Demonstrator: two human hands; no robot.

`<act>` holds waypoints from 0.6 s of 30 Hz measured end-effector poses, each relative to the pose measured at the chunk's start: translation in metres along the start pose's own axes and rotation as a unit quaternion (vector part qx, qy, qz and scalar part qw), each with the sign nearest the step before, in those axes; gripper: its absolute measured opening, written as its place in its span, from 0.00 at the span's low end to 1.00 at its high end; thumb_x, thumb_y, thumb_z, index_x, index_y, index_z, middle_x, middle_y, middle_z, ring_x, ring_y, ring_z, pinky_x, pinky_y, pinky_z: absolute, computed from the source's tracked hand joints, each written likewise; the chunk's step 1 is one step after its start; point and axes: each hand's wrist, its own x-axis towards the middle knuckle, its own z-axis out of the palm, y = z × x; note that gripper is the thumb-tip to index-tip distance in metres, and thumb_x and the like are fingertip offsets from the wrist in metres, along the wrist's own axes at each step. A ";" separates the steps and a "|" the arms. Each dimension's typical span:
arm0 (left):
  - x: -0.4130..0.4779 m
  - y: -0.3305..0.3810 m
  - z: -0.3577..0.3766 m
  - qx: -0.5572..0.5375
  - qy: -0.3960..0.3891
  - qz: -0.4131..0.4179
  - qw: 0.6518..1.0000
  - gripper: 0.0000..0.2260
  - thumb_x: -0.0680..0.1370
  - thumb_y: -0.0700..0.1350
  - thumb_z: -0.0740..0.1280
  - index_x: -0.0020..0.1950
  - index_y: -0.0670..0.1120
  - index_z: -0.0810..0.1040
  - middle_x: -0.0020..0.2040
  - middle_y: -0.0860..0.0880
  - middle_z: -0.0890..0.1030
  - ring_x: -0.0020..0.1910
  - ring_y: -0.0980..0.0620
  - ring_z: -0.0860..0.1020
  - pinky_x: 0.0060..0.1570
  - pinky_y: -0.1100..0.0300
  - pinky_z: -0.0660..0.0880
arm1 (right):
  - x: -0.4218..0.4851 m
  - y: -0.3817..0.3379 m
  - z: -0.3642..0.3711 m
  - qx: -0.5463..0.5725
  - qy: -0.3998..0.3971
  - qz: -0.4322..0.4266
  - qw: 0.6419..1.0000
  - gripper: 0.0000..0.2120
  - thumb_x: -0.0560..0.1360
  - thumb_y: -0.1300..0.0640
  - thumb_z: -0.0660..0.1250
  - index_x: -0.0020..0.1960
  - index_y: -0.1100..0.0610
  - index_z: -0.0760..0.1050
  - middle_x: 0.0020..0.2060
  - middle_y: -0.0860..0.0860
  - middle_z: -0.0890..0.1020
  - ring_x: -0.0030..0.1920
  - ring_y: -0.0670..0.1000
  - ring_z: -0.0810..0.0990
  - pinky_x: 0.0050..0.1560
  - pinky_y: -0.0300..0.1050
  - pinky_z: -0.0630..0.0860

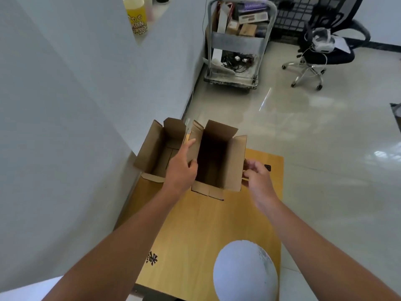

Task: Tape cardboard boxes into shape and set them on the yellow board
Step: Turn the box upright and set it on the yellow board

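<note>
Two open-topped cardboard boxes stand side by side at the far end of the yellow board (pixel 201 231). The left box (pixel 152 148) is next to the white wall. The right box (pixel 232 161) stands taller, its flaps up. My left hand (pixel 181 168) grips the right box's left wall, thumb inside and fingers along the outside between the two boxes. My right hand (pixel 257 178) holds the right box's right flap near its lower corner, fingers curled on it.
A white wall (pixel 76 127) runs along the left of the board. A white round object (pixel 245 272) lies on the board's near end. On the glossy floor beyond stand a metal cart (pixel 236 46) of clutter and a black office chair (pixel 323 46).
</note>
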 end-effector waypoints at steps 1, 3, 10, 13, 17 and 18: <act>0.006 -0.001 0.004 0.008 0.009 0.003 1.000 0.26 0.83 0.43 0.65 0.78 0.60 0.63 0.52 0.58 0.79 0.34 0.59 0.75 0.39 0.66 0.80 | 0.004 -0.002 0.002 0.018 -0.015 0.008 1.000 0.14 0.82 0.65 0.56 0.59 0.56 0.78 0.53 0.53 0.82 0.53 0.53 0.81 0.50 0.50 0.81; 0.016 -0.005 0.012 0.026 0.023 -0.005 0.999 0.26 0.82 0.45 0.67 0.77 0.61 0.64 0.63 0.55 0.74 0.50 0.57 0.76 0.51 0.70 0.75 | 0.011 -0.005 0.006 0.038 -0.030 0.019 0.999 0.14 0.83 0.63 0.56 0.59 0.55 0.79 0.53 0.53 0.83 0.52 0.53 0.81 0.46 0.50 0.79; 0.034 -0.020 0.027 0.143 0.018 -0.027 0.989 0.22 0.81 0.45 0.68 0.74 0.58 0.70 0.70 0.51 0.72 0.72 0.49 0.64 0.64 0.58 0.66 | 0.037 -0.005 0.018 0.036 -0.061 0.048 0.996 0.14 0.84 0.63 0.55 0.58 0.54 0.79 0.49 0.53 0.83 0.49 0.52 0.81 0.43 0.49 0.80; 0.039 -0.031 0.027 0.189 0.011 -0.018 0.982 0.19 0.81 0.44 0.66 0.72 0.54 0.72 0.69 0.52 0.73 0.72 0.49 0.64 0.69 0.53 0.67 | 0.041 -0.005 0.023 0.011 -0.095 0.038 0.995 0.12 0.84 0.62 0.56 0.57 0.55 0.78 0.50 0.54 0.83 0.50 0.53 0.83 0.45 0.48 0.82; 0.048 -0.032 0.021 0.226 0.000 -0.004 0.974 0.19 0.82 0.43 0.66 0.72 0.53 0.72 0.70 0.51 0.72 0.72 0.49 0.65 0.68 0.53 0.68 | 0.045 -0.003 0.022 -0.044 -0.084 0.007 0.995 0.04 0.83 0.61 0.60 0.54 0.58 0.74 0.49 0.56 0.82 0.48 0.55 0.84 0.48 0.52 0.85; 0.049 -0.031 0.020 0.239 0.000 0.000 0.971 0.18 0.82 0.44 0.66 0.72 0.53 0.73 0.70 0.51 0.72 0.72 0.49 0.65 0.68 0.53 0.68 | 0.046 -0.002 0.021 -0.079 -0.073 -0.010 0.994 0.03 0.82 0.62 0.61 0.52 0.58 0.74 0.50 0.56 0.80 0.48 0.55 0.83 0.48 0.52 0.85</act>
